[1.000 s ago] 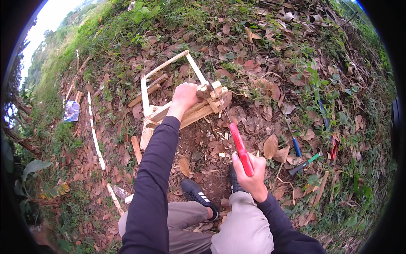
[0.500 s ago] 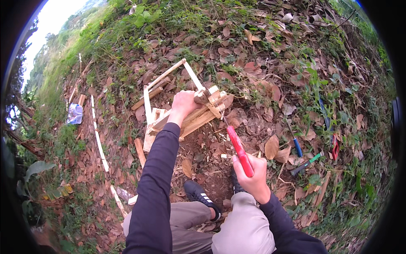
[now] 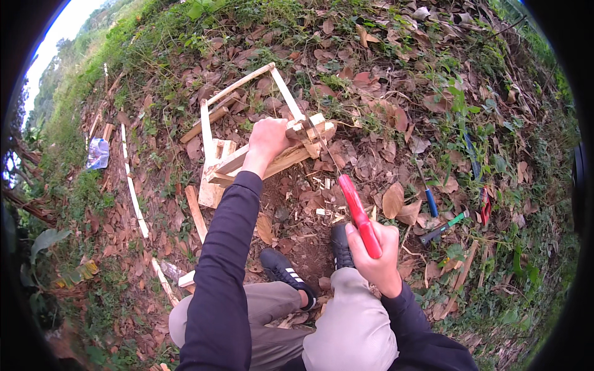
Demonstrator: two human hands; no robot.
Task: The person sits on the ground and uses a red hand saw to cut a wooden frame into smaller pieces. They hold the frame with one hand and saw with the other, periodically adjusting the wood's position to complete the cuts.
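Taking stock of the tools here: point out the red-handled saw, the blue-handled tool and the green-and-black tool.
Red-handled saw [image 3: 359, 215]: head view, middle of handle.
Blue-handled tool [image 3: 431, 203]: head view, middle of handle.
Green-and-black tool [image 3: 438, 231]: head view, dark section.

The person's left hand [image 3: 269, 140] grips a wooden frame [image 3: 291, 159] near its right end. The right hand [image 3: 378, 255] is wrapped around the red handle of a saw [image 3: 351, 195], its thin blade lying across the wood at that end. Dry leaves [image 3: 393, 200] cover the ground around. To the right lie a blue-handled tool [image 3: 431, 202] and a green-and-black tool [image 3: 444, 227], near each other.
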